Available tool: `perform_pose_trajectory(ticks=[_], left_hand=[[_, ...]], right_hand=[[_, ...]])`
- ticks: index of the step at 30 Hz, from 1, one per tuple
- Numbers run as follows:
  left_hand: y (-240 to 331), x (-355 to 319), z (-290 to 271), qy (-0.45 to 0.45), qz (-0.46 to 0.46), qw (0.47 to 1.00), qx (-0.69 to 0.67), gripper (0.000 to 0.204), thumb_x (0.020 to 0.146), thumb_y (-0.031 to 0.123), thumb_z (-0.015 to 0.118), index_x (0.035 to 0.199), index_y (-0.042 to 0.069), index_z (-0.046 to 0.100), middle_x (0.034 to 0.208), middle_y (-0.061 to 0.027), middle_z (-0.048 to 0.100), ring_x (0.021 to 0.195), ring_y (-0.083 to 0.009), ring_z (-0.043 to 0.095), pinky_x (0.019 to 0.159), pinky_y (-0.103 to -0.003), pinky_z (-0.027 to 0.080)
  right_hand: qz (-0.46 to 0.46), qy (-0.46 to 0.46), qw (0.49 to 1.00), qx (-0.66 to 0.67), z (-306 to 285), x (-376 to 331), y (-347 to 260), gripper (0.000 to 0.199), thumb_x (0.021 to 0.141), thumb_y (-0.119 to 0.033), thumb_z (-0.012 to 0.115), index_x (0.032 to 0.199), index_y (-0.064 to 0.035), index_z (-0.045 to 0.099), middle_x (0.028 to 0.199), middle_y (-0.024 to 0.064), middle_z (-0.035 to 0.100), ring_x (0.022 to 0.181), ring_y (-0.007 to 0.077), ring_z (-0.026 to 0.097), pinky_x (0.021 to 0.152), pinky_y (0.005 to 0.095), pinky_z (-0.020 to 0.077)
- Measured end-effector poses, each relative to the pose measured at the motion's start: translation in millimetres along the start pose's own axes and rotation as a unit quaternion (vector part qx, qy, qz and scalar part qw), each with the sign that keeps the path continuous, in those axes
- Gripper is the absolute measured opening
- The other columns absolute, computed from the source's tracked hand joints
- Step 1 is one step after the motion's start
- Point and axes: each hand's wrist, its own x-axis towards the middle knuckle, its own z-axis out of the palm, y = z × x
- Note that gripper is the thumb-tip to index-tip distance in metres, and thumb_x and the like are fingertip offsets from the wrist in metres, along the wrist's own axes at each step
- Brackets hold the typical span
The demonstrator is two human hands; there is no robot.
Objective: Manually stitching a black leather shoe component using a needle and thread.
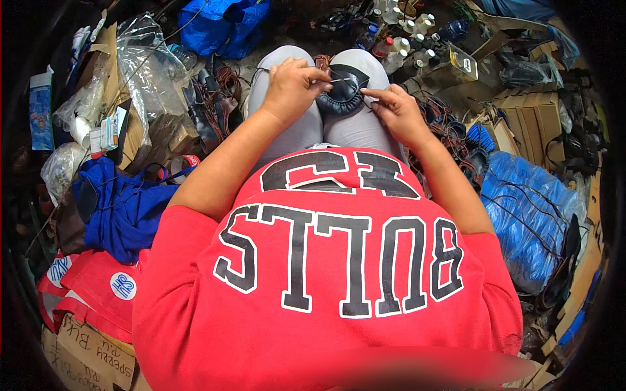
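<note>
A dark leather shoe piece with a gathered, puckered edge rests across my thighs, between my two hands. My left hand is closed in a pinch at its left side. From those fingertips a thin, pale, needle-like strand reaches over the dark leather; whether it is a needle or thread, I cannot tell. On the other side my right hand pinches close to the right edge of the piece. What its fingertips hold is too small to make out. A bit of reddish-brown lacing shows just beyond the piece, between my knees.
Dark shoe pieces with brown laces lie left of my legs, more on the right. Several small bottles stand at the far right. A blue bag sits ahead. Blue plastic-wrapped bundle and cardboard crowd the right side.
</note>
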Motion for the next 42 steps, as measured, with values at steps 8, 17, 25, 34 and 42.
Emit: perform_pose_trajectory(ticks=[8, 17, 25, 34, 42], left_hand=[[-14, 13, 17, -0.033, 0.051, 0.987, -0.147, 0.016, 0.068, 0.012, 0.073, 0.083, 0.017, 0.073, 0.071, -0.0019, 0.054, 0.071, -0.0201, 0.05, 0.066, -0.032, 0.041], [-12, 12, 17, -0.05, 0.055, 0.995, -0.07, 0.016, 0.069, 0.015, 0.072, 0.083, 0.022, 0.073, 0.069, -0.0011, 0.049, 0.075, -0.0198, 0.047, 0.069, -0.033, 0.038], [-17, 23, 27, -0.08, 0.074, 0.988, -0.108, 0.017, 0.068, 0.011, 0.072, 0.083, 0.02, 0.073, 0.07, -0.0018, 0.052, 0.075, -0.0206, 0.049, 0.068, -0.033, 0.04], [-11, 0, 27, -0.071, 0.1, 0.987, -0.102, 0.028, 0.067, 0.008, 0.072, 0.093, 0.019, 0.072, 0.071, -0.0057, 0.056, 0.073, -0.0244, 0.052, 0.068, -0.035, 0.043], [-12, 0, 24, -0.092, 0.075, 0.991, -0.064, 0.026, 0.072, 0.011, 0.068, 0.093, 0.026, 0.072, 0.073, -0.0021, 0.052, 0.08, -0.0225, 0.05, 0.074, -0.035, 0.039]], right_hand=[[-0.009, -0.108, 0.992, 0.063, -20, 29, 21, 0.032, 0.081, 0.003, 0.054, 0.104, -0.0155, 0.068, 0.084, 0.0029, 0.048, 0.078, 0.0147, 0.048, 0.073, 0.0246, 0.0404], [-0.023, -0.12, 0.992, 0.029, -27, 37, 14, 0.045, 0.07, 0.01, 0.047, 0.1, -0.0159, 0.069, 0.076, 0.0008, 0.045, 0.075, 0.0131, 0.046, 0.072, 0.0242, 0.0397], [0.028, -0.193, 0.963, 0.184, -26, 42, 26, 0.037, 0.073, 0.006, 0.053, 0.102, -0.0103, 0.069, 0.079, 0.0002, 0.052, 0.081, 0.0124, 0.047, 0.078, 0.023, 0.0385], [0.019, -0.169, 0.974, 0.149, -18, 30, 26, 0.028, 0.08, -0.005, 0.063, 0.106, -0.0123, 0.068, 0.085, 0.0002, 0.054, 0.085, 0.0114, 0.049, 0.08, 0.0234, 0.0403], [0.003, -0.104, 0.976, 0.189, -11, 24, 34, 0.03, 0.077, -0.006, 0.066, 0.106, -0.0146, 0.068, 0.081, 0.0013, 0.055, 0.076, 0.0107, 0.051, 0.071, 0.0223, 0.0417]])
